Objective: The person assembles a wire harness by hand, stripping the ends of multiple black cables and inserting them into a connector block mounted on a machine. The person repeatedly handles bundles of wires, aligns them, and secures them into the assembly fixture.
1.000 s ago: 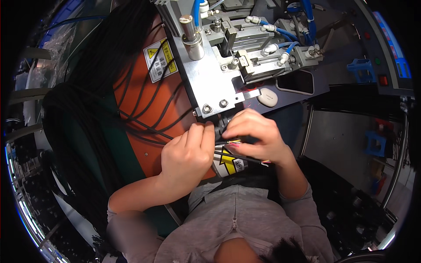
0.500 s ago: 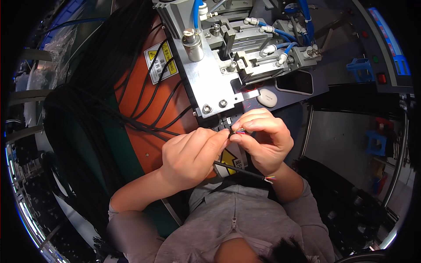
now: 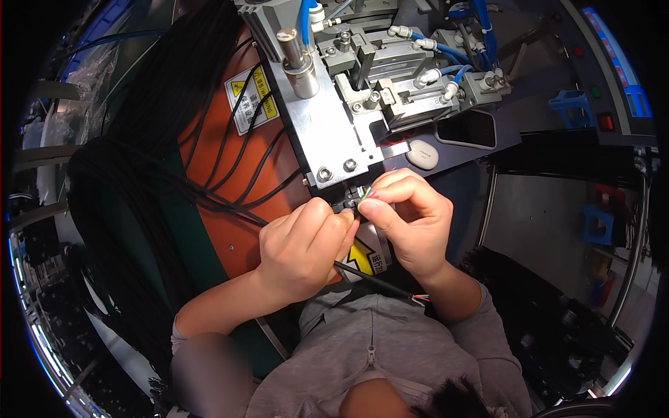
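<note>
My left hand [image 3: 303, 240] is closed on a black cable, most of which its fingers hide. Thin coloured wires [image 3: 366, 194] stick out of the cable's end, and my right hand [image 3: 414, 219] pinches them between thumb and forefinger. Both hands meet just below a small dark fixture [image 3: 346, 203] at the front edge of the machine's bright metal plate [image 3: 331, 136]. Whether the wires touch the fixture is hard to make out. A second black cable [image 3: 376, 280] runs out from under my left hand, its stripped coloured wire ends [image 3: 421, 298] lying near my right forearm.
A thick bundle of black cables [image 3: 160, 83] drapes over the left side, with single strands across the orange surface [image 3: 223, 240]. Clamps with blue air hoses [image 3: 446, 52] fill the machine top. A white case [image 3: 422, 155] and a phone [image 3: 467, 130] lie right of the plate.
Both hands have shifted slightly up and left, bringing the wires closer to the fixture. The metal post on the plate now stands taller. The second cable's stripped end has moved slightly down and left.
</note>
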Tool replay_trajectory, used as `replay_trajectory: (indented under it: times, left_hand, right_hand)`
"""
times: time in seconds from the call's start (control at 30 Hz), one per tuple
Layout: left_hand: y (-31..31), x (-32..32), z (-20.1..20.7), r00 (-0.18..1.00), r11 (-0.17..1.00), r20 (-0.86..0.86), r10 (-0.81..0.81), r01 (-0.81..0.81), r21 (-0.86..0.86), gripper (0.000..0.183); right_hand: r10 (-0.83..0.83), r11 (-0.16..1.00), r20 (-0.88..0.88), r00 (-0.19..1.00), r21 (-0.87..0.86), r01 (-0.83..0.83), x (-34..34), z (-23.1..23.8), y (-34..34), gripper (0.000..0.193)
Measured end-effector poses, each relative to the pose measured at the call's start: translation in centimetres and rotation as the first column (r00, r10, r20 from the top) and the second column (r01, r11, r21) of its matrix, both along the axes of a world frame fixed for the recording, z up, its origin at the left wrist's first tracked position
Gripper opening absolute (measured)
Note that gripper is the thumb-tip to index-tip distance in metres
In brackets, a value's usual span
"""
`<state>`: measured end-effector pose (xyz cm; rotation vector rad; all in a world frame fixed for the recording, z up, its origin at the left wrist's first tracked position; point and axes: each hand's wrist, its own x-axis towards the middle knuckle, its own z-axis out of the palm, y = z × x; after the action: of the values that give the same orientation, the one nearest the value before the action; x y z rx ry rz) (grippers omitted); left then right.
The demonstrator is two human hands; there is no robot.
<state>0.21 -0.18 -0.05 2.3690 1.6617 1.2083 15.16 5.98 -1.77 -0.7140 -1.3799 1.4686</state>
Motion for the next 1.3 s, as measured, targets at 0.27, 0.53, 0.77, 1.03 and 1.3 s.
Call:
replay_trajectory:
  times: [0.27, 0.53, 0.77, 1.03, 1.3]
  left_hand:
    - [0.2, -0.3, -0.4, 0.973, 0.998, -0.228, 0.044, -0.034, 0.047, 0.016]
    - [-0.1, 0.0, -0.4, 0.973, 0.999, -0.226, -0.040, 0.037, -0.018, 0.035]
    - [-0.2, 0.4, -0.8, 0.923, 0.995, -0.385, 0.003, -0.042, -0.091, 0.034]
    - [-0.4, 0.7, -0.8, 0.924, 0.991, -0.379, 0.042, -0.088, -0.105, 0.032]
    - [0.1, 0.2, -1.0, 0.957, 0.994, -0.286, 0.042, -0.070, -0.090, 0.034]
  right_hand:
    - [-0.002, 0.921, 0.400, 0.916, 0.357, -0.154, 1.5, 1.1, 1.8, 0.011]
    - [0.241, 0.970, 0.249, 0.938, -0.081, -0.228, 3.2, -0.7, 2.3, 0.010]
    - [-0.099, 0.917, 0.493, 0.865, 0.382, -0.112, 1.5, -1.6, 2.1, 0.005]
    - [-0.157, 0.885, 0.503, 0.850, 0.454, -0.105, 1.1, -2.0, 1.7, 0.005]
    - [0.068, 0.993, 0.313, 0.947, -0.109, -0.035, 1.0, -3.7, 1.2, 0.005]
